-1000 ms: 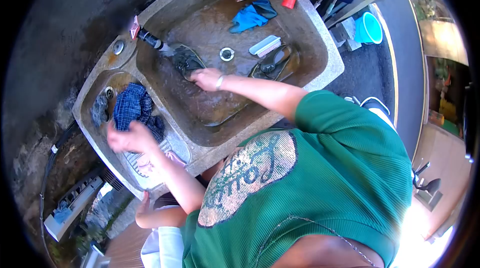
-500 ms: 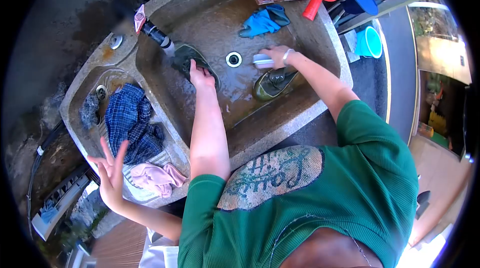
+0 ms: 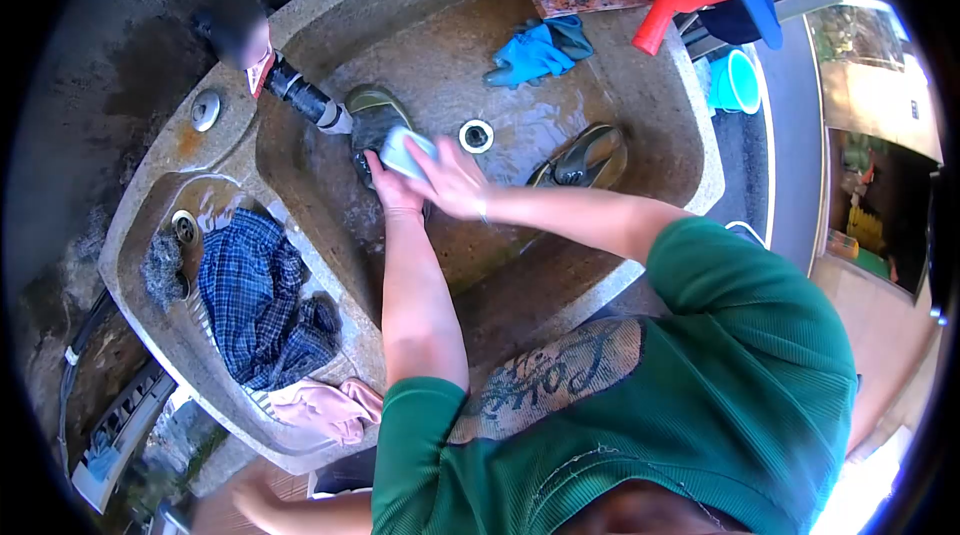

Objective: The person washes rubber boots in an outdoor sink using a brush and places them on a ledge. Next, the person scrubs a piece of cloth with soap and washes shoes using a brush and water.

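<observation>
Head view: looks down into the larger basin of a stone sink (image 3: 708, 160), with wet basin floor around a drain (image 3: 476, 136).
Left hand (image 3: 397, 187): pinches the near end of a dark shoe (image 3: 374, 125), partly hidden by the brush.
Right hand (image 3: 455, 180): closed around a pale brush (image 3: 405, 153), blurred, close against the left fingers; bristles out of sight.
Dark shoe: in the larger basin, just below the tap (image 3: 300, 95), left of the drain.
Second shoe (image 3: 582, 160): right of the drain, well apart from both hands.
Blue glove (image 3: 537, 53): near the far wall of the same basin.
Skid risk: possible sideways slide of the dark shoe on wet stone, from too light a left pinch.
Finger risk: possible bristle scrape across the left fingers, from so close a stroke.
Brush risk: possible slip out of wet fingers, from a slick handle.
</observation>
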The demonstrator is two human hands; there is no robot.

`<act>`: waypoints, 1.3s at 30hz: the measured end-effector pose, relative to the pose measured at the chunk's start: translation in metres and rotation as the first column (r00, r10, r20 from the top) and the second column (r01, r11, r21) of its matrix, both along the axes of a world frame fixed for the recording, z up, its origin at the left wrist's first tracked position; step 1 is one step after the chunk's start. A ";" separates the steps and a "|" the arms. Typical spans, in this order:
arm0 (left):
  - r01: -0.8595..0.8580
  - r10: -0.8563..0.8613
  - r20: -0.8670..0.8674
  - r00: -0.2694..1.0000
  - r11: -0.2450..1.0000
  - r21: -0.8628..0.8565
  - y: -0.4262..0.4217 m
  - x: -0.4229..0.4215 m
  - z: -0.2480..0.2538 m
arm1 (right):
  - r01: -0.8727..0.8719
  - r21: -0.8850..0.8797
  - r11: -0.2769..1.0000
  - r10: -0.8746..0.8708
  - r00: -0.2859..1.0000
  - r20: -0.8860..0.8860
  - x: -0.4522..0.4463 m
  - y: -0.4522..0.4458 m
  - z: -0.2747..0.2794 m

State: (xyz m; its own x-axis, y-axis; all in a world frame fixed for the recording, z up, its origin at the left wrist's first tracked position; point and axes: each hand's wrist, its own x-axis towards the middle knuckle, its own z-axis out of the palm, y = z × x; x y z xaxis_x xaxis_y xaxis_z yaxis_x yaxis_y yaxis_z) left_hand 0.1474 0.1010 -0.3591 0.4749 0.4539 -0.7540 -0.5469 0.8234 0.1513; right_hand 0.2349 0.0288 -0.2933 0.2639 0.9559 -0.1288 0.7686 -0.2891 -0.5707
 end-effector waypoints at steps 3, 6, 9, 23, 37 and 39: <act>0.063 -0.077 0.046 0.996 0.965 0.255 0.003 0.001 -0.004 | 0.198 0.221 0.955 -0.243 0.949 0.199 0.008 0.097 -0.014; 0.058 -0.067 0.055 0.996 0.985 0.160 0.002 -0.002 0.000 | 0.113 0.229 0.967 -0.156 0.972 0.178 0.002 0.048 -0.016; 0.001 0.005 0.073 0.997 0.997 -0.082 0.008 -0.004 -0.001 | -0.070 -0.092 0.993 0.069 0.997 -0.018 -0.018 -0.046 -0.013; 0.081 -0.076 -0.035 0.996 0.984 0.160 0.007 -0.001 0.001 | 0.148 0.254 0.956 -0.201 0.960 0.194 0.000 0.075 -0.020; 0.018 -0.025 0.025 0.999 0.970 0.242 0.004 -0.004 -0.007 | 0.281 0.222 0.934 -0.310 0.945 0.106 0.001 0.082 -0.011; 0.019 -0.023 0.120 0.993 0.999 0.034 0.012 -0.003 -0.007 | 0.016 0.311 0.950 -0.070 0.985 0.161 -0.009 -0.002 -0.030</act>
State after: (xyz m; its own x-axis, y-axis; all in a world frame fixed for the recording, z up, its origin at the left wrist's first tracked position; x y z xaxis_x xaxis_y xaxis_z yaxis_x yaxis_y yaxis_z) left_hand 0.1443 0.1135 -0.3660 0.5707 0.4667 -0.6756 -0.5456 0.8304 0.1127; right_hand 0.2259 0.0270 -0.3234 0.2980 0.9291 0.2190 0.8516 -0.1551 -0.5008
